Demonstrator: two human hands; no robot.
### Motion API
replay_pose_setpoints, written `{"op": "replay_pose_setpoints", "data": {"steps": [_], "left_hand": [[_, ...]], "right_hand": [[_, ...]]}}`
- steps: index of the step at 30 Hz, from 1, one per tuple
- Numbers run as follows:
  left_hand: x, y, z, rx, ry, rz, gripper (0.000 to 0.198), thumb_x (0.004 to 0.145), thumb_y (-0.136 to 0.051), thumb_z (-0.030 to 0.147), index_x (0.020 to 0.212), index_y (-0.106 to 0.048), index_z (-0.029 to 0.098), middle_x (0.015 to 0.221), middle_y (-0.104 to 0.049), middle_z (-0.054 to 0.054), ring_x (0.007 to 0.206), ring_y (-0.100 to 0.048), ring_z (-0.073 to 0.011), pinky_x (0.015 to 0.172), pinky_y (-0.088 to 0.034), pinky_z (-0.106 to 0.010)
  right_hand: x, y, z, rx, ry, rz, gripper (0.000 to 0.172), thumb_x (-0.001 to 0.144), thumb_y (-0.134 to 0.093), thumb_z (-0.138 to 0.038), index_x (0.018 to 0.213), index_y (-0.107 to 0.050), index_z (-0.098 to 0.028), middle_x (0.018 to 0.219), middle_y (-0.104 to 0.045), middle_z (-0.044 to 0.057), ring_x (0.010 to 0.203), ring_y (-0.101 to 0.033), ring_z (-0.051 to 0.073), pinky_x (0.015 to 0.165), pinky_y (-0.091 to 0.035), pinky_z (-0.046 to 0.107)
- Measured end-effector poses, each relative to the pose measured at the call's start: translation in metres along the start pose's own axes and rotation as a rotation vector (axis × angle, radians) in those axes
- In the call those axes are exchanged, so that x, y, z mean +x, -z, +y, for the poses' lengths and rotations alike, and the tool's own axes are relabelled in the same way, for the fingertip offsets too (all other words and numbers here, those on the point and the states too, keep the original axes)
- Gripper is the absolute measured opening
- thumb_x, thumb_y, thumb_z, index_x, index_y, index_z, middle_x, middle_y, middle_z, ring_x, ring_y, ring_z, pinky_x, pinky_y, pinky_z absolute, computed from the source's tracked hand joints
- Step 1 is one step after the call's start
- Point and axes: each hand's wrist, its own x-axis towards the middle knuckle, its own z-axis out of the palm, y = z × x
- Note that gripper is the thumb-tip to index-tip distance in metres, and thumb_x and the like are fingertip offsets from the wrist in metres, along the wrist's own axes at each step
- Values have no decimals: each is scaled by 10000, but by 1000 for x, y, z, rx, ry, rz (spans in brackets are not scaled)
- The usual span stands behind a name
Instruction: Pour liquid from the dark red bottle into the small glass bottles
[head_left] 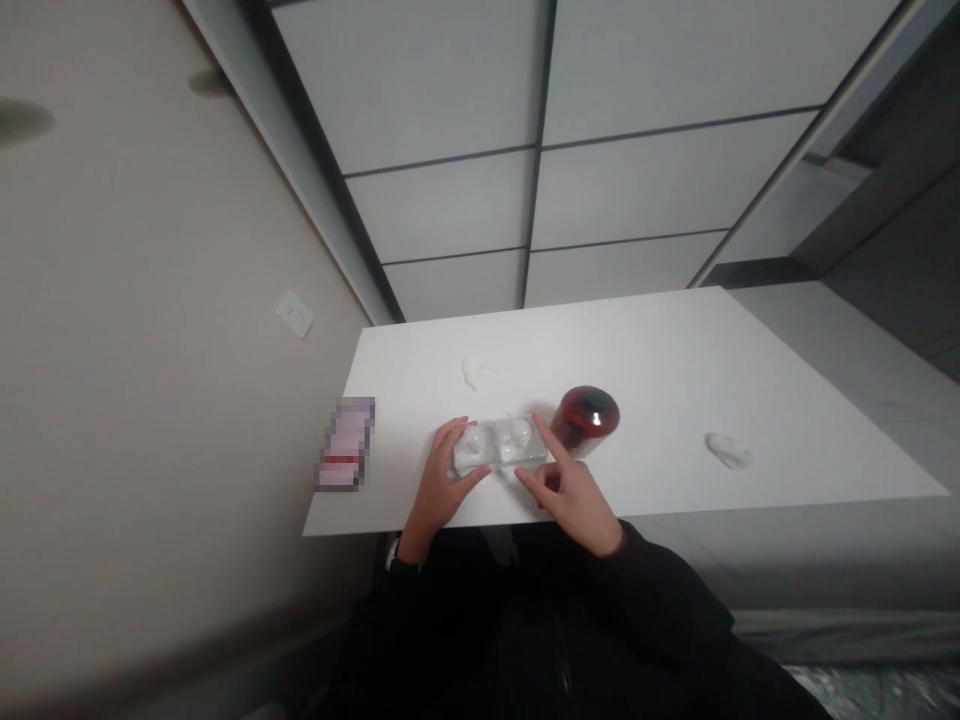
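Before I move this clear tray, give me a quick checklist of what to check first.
1. Your left hand grips the clear tray at its left end: ok.
2. Your right hand touches its right end: ok.
3. Tray flat on the white table: ok.
4. Room beside the right hand: not ok, the red container lies right by the forefinger.
5. The white pieces seated in the tray: cannot tell, blurred.

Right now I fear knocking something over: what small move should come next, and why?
Probably slide the clear tray a little left, away from the red jar. The left hand grips its left end, the right hand touches its right end, and the jar sits right beside those fingers.
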Motion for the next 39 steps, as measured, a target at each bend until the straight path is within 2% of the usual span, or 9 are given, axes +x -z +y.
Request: {"op": "replay_pose_setpoints", "data": {"steps": [5, 11, 15, 19, 25, 28, 31, 36, 39], "left_hand": [[-1, 2, -1, -9, 5, -19, 528, 973, -696, 450, 1441, -531, 270, 1516, -531, -138, 1457, -493, -305, 1237, -393, -559], [-1, 2, 1, -52, -9, -27, 536, 986, -678, 445, 1473, -519, 286, 1492, -547, -126, 1443, -493, -297, 1236, -393, -547], [2, 4, 5, -101, 24, -64, 507, 973, -701, 441, 1432, -566, 275, 1446, -553, -123, 1404, -508, -298, 1222, -404, -528], [4, 5, 3, -152, 66, -67, 466, 934, -750, 446, 1332, -612, 248, 1398, -580, -127, 1370, -535, -302, 1204, -418, -523], [0, -4, -4, -304, 127, 59, 420, 858, -828, 398, 1143, -566, 235, 1395, -596, -119, 1364, -562, -291, 1171, -445, -492], [0, -4, -2, -291, 156, 83, 478, 850, -829, 367, 1221, -553, 246, 1402, -592, -109, 1368, -560, -283, 1185, -434, -487], [1, -2, 0, -249, 154, 23, 544, 870, -802, 368, 1340, -553, 250, 1430, -582, -116, 1405, -530, -295, 1226, -391, -508], [1, -1, 0, -355, 202, 45, 518, 833, -843, 379, 1228, -536, 242, 1424, -584, -124, 1389, -554, -301, 1193, -433, -512], [0, -1, 1, -349, 220, 18, 569, 840, -840, 387, 1290, -523, 242, 1455, -567, -137, 1395, -553, -296, 1208, -422, -508]], "right_hand": [[1, 3, -4, 171, -65, -74, 925, 923, -635, -585, 1661, -302, -138, 504, -563, -93, 458, -500, 156, 546, -443, 293], [4, -5, 5, 305, -108, -72, 968, 918, -635, -599, 1679, -252, -140, 478, -511, -107, 431, -394, 120, 466, -342, 239], [4, -10, 9, 315, -130, -53, 991, 907, -641, -616, 1680, -250, -136, 481, -509, -109, 419, -358, 101, 449, -323, 220], [3, -12, 11, 323, -142, -33, 970, 904, -640, -636, 1666, -301, -141, 488, -520, -104, 410, -362, 95, 440, -339, 215], [3, -15, 15, 343, -134, -24, 993, 891, -644, -667, 1665, -300, -147, 483, -511, -107, 407, -385, 103, 433, -356, 218], [3, -17, 16, 340, -130, -19, 993, 890, -650, -664, 1666, -298, -154, 489, -517, -105, 408, -399, 105, 436, -367, 220], [3, -17, 17, 330, -123, -20, 983, 899, -646, -652, 1674, -281, -169, 497, -527, -102, 414, -415, 109, 437, -374, 219], [2, -17, 17, 311, -108, -8, 940, 915, -636, -621, 1666, -304, -162, 500, -535, -98, 421, -411, 105, 445, -386, 216], [2, -17, 15, 302, -108, -8, 946, 914, -630, -617, 1670, -291, -161, 501, -536, -102, 416, -419, 108, 451, -395, 222]]}}
